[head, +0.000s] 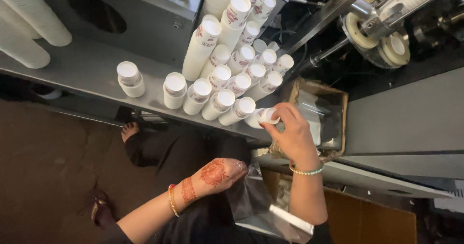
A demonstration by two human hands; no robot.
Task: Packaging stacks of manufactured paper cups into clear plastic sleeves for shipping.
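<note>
Gripping a stack of white paper cups [261, 117] at its rim end, the right hand [290, 133] is closed around it at the 3 o'clock end of the cup row on the grey surface [92, 70]. The left hand [215, 174], at 6 o'clock, pinches a clear plastic bag [256, 205] shut-fingered.

right hand [290, 130]: grips paper cup stack [261, 117] on metal shelf [92, 67] | left hand [217, 174]: holds clear plastic bag [256, 205]
</note>
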